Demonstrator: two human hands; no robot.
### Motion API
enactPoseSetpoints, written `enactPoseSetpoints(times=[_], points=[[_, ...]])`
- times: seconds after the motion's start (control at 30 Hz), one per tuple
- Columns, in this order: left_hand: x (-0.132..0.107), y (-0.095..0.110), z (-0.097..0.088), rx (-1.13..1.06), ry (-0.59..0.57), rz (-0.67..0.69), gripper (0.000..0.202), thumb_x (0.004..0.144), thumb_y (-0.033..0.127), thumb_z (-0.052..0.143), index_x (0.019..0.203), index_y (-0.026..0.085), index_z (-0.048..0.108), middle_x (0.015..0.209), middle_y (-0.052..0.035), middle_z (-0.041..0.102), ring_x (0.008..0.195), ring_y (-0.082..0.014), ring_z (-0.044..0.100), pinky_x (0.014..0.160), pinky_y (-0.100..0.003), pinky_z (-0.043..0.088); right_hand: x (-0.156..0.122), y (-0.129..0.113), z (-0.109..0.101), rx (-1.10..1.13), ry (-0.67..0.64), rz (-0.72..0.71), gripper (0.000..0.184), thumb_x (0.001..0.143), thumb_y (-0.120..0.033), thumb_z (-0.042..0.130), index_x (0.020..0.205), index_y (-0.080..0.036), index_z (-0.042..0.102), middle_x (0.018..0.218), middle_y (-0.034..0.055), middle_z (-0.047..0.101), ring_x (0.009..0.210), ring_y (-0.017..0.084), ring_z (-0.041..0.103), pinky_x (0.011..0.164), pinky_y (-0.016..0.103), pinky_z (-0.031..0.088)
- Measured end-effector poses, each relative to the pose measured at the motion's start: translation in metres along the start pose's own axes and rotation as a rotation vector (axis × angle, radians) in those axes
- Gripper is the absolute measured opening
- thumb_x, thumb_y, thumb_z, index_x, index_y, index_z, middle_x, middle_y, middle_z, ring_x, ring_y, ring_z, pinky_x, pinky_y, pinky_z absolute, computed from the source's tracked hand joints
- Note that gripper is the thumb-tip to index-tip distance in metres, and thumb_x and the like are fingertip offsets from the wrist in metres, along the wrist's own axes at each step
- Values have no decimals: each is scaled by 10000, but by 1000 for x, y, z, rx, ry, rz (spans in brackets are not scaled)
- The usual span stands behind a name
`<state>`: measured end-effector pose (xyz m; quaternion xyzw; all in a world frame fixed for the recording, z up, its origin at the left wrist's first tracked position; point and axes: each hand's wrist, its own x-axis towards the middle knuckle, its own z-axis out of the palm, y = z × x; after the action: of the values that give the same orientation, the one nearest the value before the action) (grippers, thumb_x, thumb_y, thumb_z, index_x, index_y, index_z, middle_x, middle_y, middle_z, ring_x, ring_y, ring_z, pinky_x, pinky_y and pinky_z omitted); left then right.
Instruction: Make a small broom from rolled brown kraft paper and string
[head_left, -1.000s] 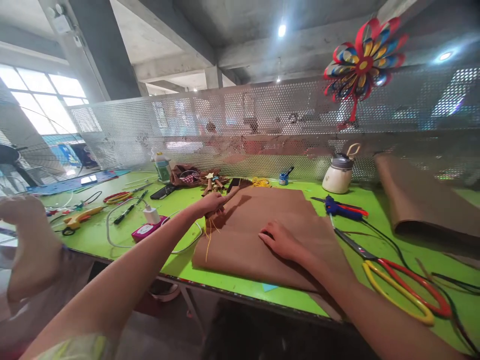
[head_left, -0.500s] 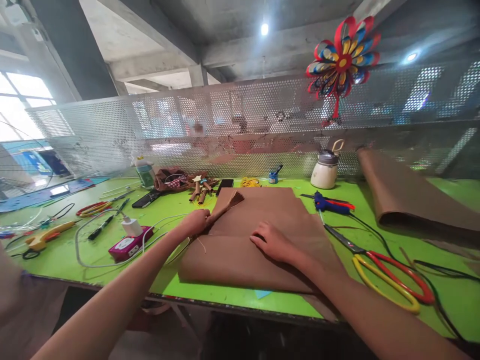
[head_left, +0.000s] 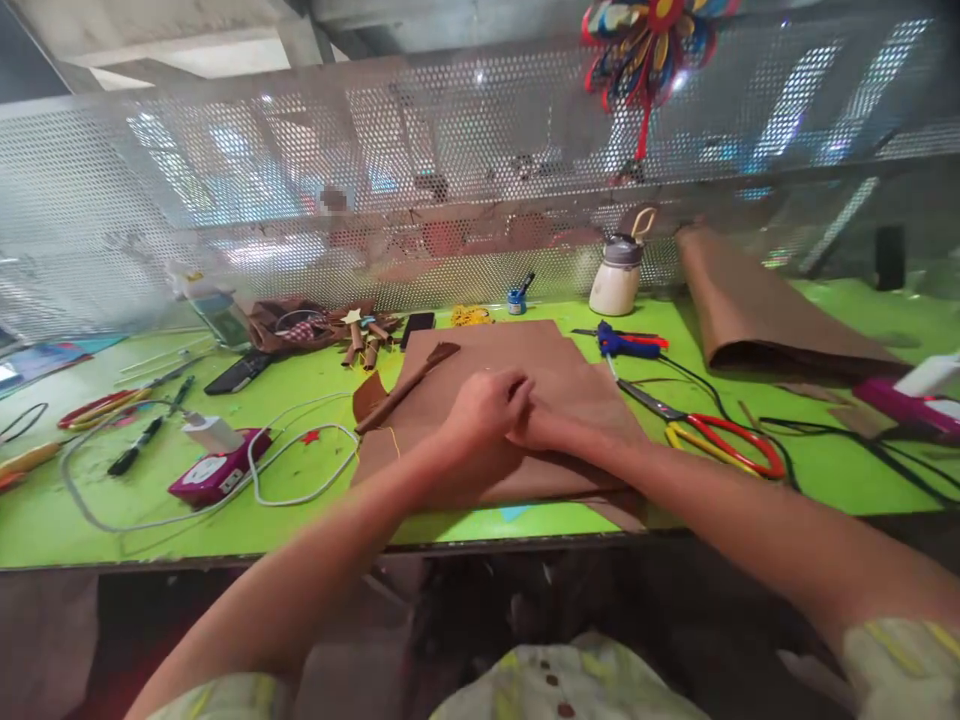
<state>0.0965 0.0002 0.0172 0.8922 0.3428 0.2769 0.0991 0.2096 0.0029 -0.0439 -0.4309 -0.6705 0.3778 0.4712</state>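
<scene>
My left hand (head_left: 486, 402) and my right hand (head_left: 538, 428) meet above the folded brown paper (head_left: 517, 350). Both have their fingers curled in, left over the fingertips of the right. Whatever lies between them, if anything, is hidden. To the left of my hands a rolled brown paper stick (head_left: 405, 390) with a flared end rests on the paper. A curled brown scrap (head_left: 367, 400) lies beside its lower end, and a thin yellow thread (head_left: 395, 441) hangs there.
Scissors (head_left: 720, 450) and a blue glue gun (head_left: 630, 342) lie right of the paper. On the left are a purple power socket (head_left: 219, 468) with a white cable, a marker (head_left: 136, 446) and a phone (head_left: 238, 372). Behind stand a bottle (head_left: 616, 280) and rolled brown paper (head_left: 757, 310).
My left hand has let go of the paper stick and moved right to join my right hand. The stick now lies on the paper. The view has tilted down and shifted.
</scene>
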Motion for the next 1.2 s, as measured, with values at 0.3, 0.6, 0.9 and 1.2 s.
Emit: enactPoseSetpoints(times=[0.3, 0.6, 0.9, 1.2], points=[[4, -82, -35, 61, -337, -235, 411, 828, 502, 469, 849, 150, 679, 748, -97, 679, 666, -210, 587, 647, -272, 398, 21, -21, -59, -558, -449, 0, 280, 679, -387, 707, 554, -169, 582, 501, -44, 504, 508, 91, 394, 503, 226, 280], [24, -92, -51, 236, -435, -126, 497, 855, 567, 391, 1065, 199, 650, 975, -93, 693, 855, -224, 624, 746, -258, 426, 78, -30, -64, -862, -570, -41, 121, 734, -257, 661, 667, -157, 651, 577, -25, 585, 519, 96, 413, 530, 227, 280], [1, -68, -9, 419, -280, -62, 357, 875, 367, 424, 1010, 107, 630, 1056, -193, 611, 1041, -325, 543, 921, -450, 370, 72, 5, -54, -1053, -526, -33, 233, 816, -286, 579, 918, -111, 695, 909, 129, 701, 783, 184, 600, 664, 242, 381], [2, -29, 23, 275, -290, 261, 346, 922, 334, 375, 901, 132, 655, 1088, -124, 600, 968, -229, 566, 896, -368, 426, 67, -5, -59, -1099, -386, -10, 216, 799, -204, 567, 954, -106, 681, 982, 131, 684, 880, 204, 598, 745, 264, 400]])
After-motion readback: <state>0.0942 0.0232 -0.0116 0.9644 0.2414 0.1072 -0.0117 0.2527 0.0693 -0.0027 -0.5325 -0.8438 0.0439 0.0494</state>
